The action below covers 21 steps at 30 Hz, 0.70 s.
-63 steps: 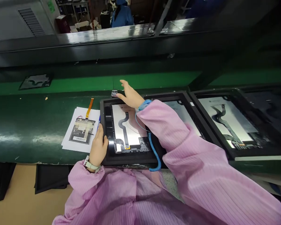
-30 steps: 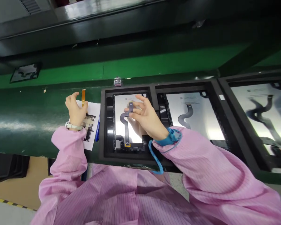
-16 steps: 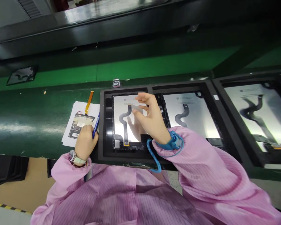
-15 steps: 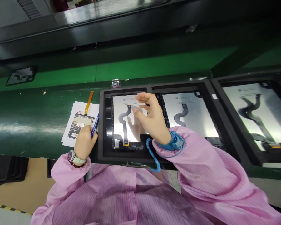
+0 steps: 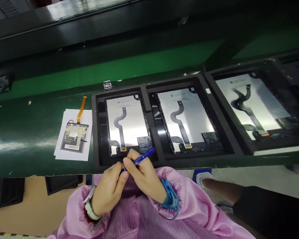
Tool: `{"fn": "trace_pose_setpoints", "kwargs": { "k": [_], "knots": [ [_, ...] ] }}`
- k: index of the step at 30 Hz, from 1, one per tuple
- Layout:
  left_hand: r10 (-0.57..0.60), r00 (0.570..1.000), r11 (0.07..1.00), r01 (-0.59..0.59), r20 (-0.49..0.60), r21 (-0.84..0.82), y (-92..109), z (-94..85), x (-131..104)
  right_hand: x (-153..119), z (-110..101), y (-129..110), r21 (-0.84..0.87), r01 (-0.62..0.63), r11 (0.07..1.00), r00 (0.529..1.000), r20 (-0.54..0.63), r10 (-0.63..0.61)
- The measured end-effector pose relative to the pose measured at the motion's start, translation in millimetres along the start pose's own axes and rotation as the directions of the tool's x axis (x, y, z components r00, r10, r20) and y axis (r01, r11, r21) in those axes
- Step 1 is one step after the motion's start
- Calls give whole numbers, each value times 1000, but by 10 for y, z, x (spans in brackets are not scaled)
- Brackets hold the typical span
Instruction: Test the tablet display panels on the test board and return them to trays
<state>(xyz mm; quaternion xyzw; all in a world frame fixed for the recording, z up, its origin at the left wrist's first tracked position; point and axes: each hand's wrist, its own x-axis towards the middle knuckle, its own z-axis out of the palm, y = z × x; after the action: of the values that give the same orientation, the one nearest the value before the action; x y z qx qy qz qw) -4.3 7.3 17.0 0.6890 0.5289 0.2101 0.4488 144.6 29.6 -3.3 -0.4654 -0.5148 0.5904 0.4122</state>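
Close to my body at the table's front edge, a blue marker pen slants up to the right between my hands. My right hand is closed around its middle, with the thumb along the side. At the pen's lower end, my left hand pinches it; the fingers partly hide that tip. Just beyond lies a tablet screen assembly, its silver back up, with a curved black flex cable. It rests in a black foam tray. Neither hand touches the screen.
Left of the tray, a circuit board with battery and orange ribbon cable lies on white paper. Two more screen assemblies sit to the right. A small metallic block stands behind. Another person's leg shows at lower right.
My left hand has left the circuit board, bringing the pen to my front. My right hand has come back from over the screen and closed on the pen. The view has shifted right.
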Motion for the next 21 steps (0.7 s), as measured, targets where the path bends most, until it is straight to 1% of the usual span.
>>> {"fn": "trace_pose_setpoints", "kwargs": {
  "k": [2, 4, 5, 6, 7, 8, 9, 10, 11, 12, 13, 14, 15, 16, 17, 18, 19, 21],
  "knots": [
    [-43, 994, 995, 52, 97, -91, 26, 10, -6, -83, 17, 0, 18, -13, 1000, 999, -46, 14],
    [-62, 969, 967, 118, 239, -228, 38, -55, -22, -147, -20, -58, 52, 10, 999, 997, -72, -6],
    [-76, 946, 938, 176, 317, -299, 31, -102, -38, -168, -72, -110, 76, 46, 996, 991, -130, -36],
    [-94, 907, 892, 259, 410, -370, 11, -151, -60, -182, -150, -172, 95, 97, 991, 973, -221, -74],
    [-115, 862, 827, 359, 494, -434, -22, -198, -87, -188, -254, -243, 105, 157, 982, 935, -335, -113],
    [-139, 826, 748, 449, 547, -488, -69, -237, -116, -188, -378, -314, 102, 219, 970, 859, -493, -142],
    [-171, 817, 677, 503, 551, -536, -125, -266, -145, -183, -508, -379, 101, 252, 962, 806, -572, -151],
    [-214, 841, 640, 505, 497, -579, -186, -281, -168, -170, -630, -428, 99, 283, 954, 746, -648, -154],
    [-256, 888, 656, 450, 382, -606, -246, -280, -183, -148, -728, -455, 92, 306, 948, 654, -743, -139],
    [-279, 937, 724, 349, 210, -595, -300, -263, -185, -115, -793, -455, 81, 307, 948, 656, -740, -149],
    [-255, 967, 818, 225, 18, -529, -344, -233, -171, -72, -817, -426, 86, 298, 951, 697, -700, -155],
    [-174, 974, 906, 99, -148, -412, -377, -193, -141, -19, -804, -372, 88, 273, 958, 762, -627, -159],
    [-54, 961, 965, -19, -270, -261, -399, -148, -96, 40, -761, -298, 77, 238, 968, 835, -526, -164],
    [82, 937, 987, -123, -339, -100, -411, -105, -40, 100, -699, -213, 51, 205, 977, 888, -430, -164],
    [214, 907, 976, -212, -363, 47, -417, -68, 19, 156, -629, -126, 10, 178, 984, 921, -354, -163],
    [325, 876, 945, -283, -356, 166, -419, -39, 77, 204, -562, -45, -44, 159, 986, 937, -307, -165],
    [404, 850, 910, -334, -337, 248, -419, -20, 127, 241, -507, 23, -100, 147, 984, 943, -286, -170],
    [468, 826, 873, -377, -313, 309, -422, -7, 188, 279, -440, 112, -189, 124, 974, 942, -286, -175]
  ]
}}
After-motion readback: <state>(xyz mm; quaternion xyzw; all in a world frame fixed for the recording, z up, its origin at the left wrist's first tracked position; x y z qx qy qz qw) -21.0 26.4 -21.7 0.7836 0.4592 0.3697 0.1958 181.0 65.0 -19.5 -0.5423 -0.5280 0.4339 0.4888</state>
